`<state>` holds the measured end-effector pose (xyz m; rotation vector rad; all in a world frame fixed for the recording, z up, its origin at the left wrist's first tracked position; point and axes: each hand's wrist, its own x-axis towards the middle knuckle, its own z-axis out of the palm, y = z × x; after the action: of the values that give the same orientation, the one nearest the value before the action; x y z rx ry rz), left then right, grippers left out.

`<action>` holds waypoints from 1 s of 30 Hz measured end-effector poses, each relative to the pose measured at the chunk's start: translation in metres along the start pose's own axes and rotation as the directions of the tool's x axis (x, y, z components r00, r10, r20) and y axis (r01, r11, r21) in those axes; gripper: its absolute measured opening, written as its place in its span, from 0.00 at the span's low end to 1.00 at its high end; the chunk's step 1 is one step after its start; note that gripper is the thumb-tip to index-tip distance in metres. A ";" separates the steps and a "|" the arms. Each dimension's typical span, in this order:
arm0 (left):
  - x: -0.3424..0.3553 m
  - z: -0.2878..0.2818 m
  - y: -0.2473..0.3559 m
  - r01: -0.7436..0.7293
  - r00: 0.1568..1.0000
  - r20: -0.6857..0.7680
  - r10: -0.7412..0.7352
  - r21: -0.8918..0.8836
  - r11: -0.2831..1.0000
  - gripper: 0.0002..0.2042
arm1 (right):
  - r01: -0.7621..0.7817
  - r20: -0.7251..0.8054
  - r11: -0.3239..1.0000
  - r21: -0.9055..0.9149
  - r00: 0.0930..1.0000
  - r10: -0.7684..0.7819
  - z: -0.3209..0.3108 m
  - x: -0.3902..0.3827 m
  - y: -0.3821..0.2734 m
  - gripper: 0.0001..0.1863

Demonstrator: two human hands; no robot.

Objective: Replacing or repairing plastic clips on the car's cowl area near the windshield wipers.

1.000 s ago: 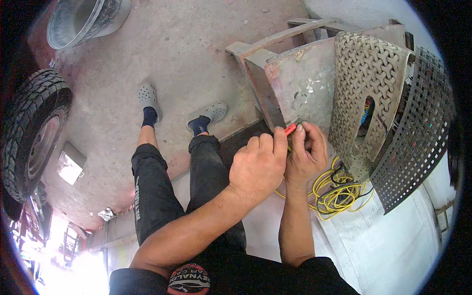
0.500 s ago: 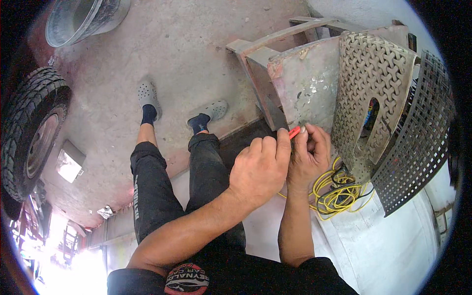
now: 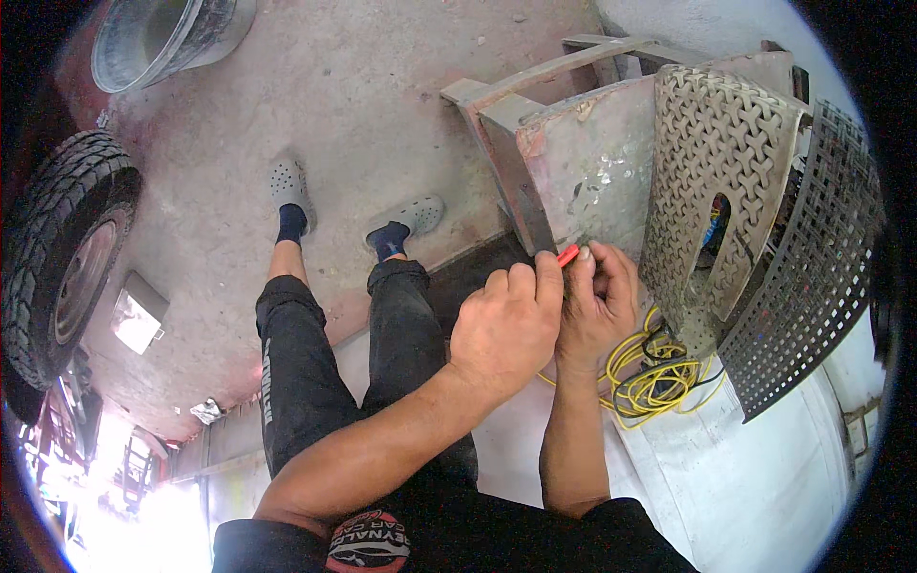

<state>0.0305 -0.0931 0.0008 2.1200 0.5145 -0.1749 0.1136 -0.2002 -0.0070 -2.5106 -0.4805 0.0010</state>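
Note:
My left hand (image 3: 506, 329) is closed in a fist, its back turned up. My right hand (image 3: 597, 310) is curled right beside it, thumb against a small red piece (image 3: 569, 254). That piece pokes out between the fingers of both hands. The rest of it is hidden, so its kind cannot be told. By my right wrist lies a loose coil of yellow cord (image 3: 659, 382) with some black cord in it. One yellow strand shows to the left of my right forearm.
A wooden stand (image 3: 506, 110) with a stained board (image 3: 597, 162) is ahead on the right. Beside it are a beige woven-pattern plastic chair (image 3: 721, 124) and a black perforated panel (image 3: 812, 277). A tire (image 3: 62, 191) and a bucket (image 3: 205, 38) stand at left.
Both hands stay together around the red piece, nearly unmoved. The whole view has shifted very slightly.

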 end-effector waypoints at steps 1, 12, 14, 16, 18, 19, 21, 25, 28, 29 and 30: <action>0.000 0.000 0.001 0.000 1.000 -0.002 0.000 -0.001 1.000 0.29 | -0.016 -0.001 1.000 0.005 1.000 0.016 0.000 -0.001 0.001 0.09; -0.007 -0.006 0.002 -0.070 0.992 -0.103 0.071 0.008 0.997 0.29 | 0.003 0.008 0.999 -0.036 1.000 -0.003 -0.005 0.000 0.001 0.09; -0.005 -0.004 0.001 -0.080 0.992 -0.096 0.081 0.010 0.997 0.29 | 0.016 0.002 0.999 -0.037 1.000 -0.016 -0.005 -0.001 0.006 0.10; -0.005 -0.005 0.000 -0.088 0.992 -0.086 0.090 0.021 0.996 0.30 | 0.037 -0.005 0.998 -0.049 0.999 -0.038 -0.004 -0.002 0.008 0.11; -0.005 -0.007 0.001 -0.090 0.992 -0.080 0.093 0.036 0.995 0.30 | 0.059 -0.012 0.996 -0.062 0.998 -0.059 -0.003 -0.002 0.009 0.11; -0.005 -0.007 0.000 -0.091 0.992 -0.079 0.094 0.038 0.995 0.30 | 0.064 -0.014 0.995 -0.070 0.998 -0.066 -0.002 -0.003 0.009 0.11; -0.005 -0.007 0.001 -0.087 0.994 -0.069 0.089 0.030 0.996 0.32 | 0.069 -0.018 0.995 -0.077 0.997 -0.070 -0.002 -0.002 0.008 0.11; -0.004 -0.004 0.002 -0.077 0.995 -0.067 0.079 0.039 0.996 0.35 | 0.061 -0.026 0.996 -0.064 0.998 -0.063 -0.001 -0.002 0.007 0.11; -0.003 -0.004 0.004 -0.067 0.994 -0.076 0.072 0.073 0.995 0.36 | 0.080 -0.025 0.996 -0.050 0.996 -0.081 -0.001 -0.002 0.009 0.11; -0.002 -0.005 0.005 -0.060 0.996 -0.063 0.064 0.065 0.996 0.35 | 0.086 -0.024 0.996 -0.038 0.996 -0.087 -0.001 -0.001 0.009 0.11; -0.001 -0.006 0.005 -0.052 0.997 -0.051 0.055 0.059 0.997 0.35 | 0.087 -0.025 0.996 -0.036 0.996 -0.088 -0.001 -0.001 0.009 0.11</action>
<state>0.0311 -0.0911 0.0086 2.1969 0.4887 -0.1047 0.1159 -0.2082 -0.0115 -2.5186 -0.5841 -0.0751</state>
